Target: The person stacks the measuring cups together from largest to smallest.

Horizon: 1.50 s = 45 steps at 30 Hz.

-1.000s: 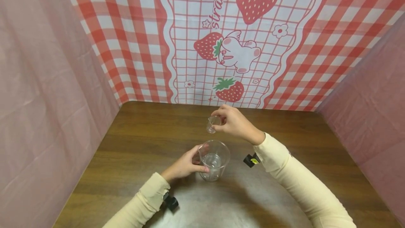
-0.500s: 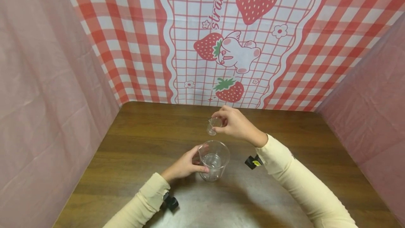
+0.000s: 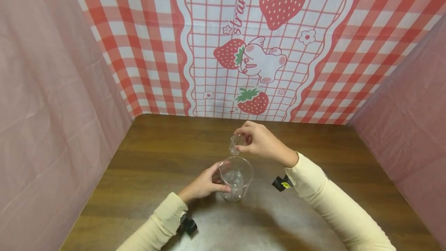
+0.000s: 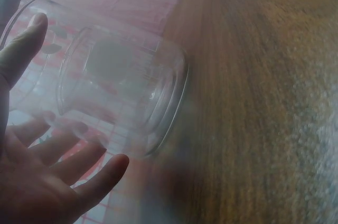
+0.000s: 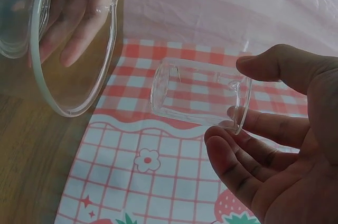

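A large clear glass beaker (image 3: 244,177) stands on the table, and a smaller glass vessel (image 4: 113,84) shows inside it in the left wrist view. My left hand (image 3: 205,184) holds the large beaker from the left, thumb on the near side and fingers round the far side. Just beyond and above the large beaker's rim, my right hand (image 3: 263,142) pinches a small clear beaker (image 5: 193,94) near its rim between thumb and fingertips. In the head view the small beaker is apart from the large one. It looks empty in the right wrist view.
The brown wooden table (image 3: 156,154) ends at a red checked strawberry cloth (image 3: 209,69) at the back. Pink curtains (image 3: 52,107) hang on both sides. Black wrist cameras (image 3: 188,226) sit on both forearms.
My right hand has come nearer and lower with the small beaker, closer to the large beaker's far rim. The left hand keeps its hold, and the head view has tilted slightly up.
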### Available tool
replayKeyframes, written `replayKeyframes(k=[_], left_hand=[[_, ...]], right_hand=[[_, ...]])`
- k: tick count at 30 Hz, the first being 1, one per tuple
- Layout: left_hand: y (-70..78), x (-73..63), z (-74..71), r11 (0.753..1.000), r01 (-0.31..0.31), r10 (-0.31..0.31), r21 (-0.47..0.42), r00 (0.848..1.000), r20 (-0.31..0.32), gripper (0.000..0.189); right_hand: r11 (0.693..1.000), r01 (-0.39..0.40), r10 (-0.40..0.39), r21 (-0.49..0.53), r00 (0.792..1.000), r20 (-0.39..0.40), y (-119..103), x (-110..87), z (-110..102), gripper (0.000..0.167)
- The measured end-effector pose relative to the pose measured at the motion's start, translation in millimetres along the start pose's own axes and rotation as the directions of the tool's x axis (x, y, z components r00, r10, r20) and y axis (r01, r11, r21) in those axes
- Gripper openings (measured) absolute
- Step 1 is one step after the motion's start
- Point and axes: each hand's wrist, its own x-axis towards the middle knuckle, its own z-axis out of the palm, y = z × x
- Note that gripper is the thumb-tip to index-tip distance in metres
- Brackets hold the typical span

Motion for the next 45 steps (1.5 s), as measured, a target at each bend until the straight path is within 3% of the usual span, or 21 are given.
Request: replayKeyframes(k=[14,30,37,45], left_hand=[[-1.1,0.7,-0.2,1.000,0.003,-0.003,0.000,1.000,-0.004,0.081],[-2.8,0.9,-0.6,1.000,0.017,-0.017,-0.009,1.000,-0.004,0.083],[-1.6,1.4,-0.5,1.000,0.020,-0.020,-0.022,1.000,0.001,0.083],[-2.0,1.8,-0.4,0.999,0.017,-0.017,-0.032,1.000,0.004,0.083]], right_hand=[[1.000,0.027,-0.027,-0.002,0.997,0.077,-6.4,-5.8,2.9,0.030],[0.998,0.060,-0.059,-0.001,0.983,0.175,-5.7,-13.1,21.0,0.031],[1.000,0.022,-0.023,0.008,0.972,0.232,-4.2,-16.9,30.5,0.032],[0.999,0.039,-0.035,-0.012,0.966,0.257,-0.9,-19.4,39.0,0.031]])
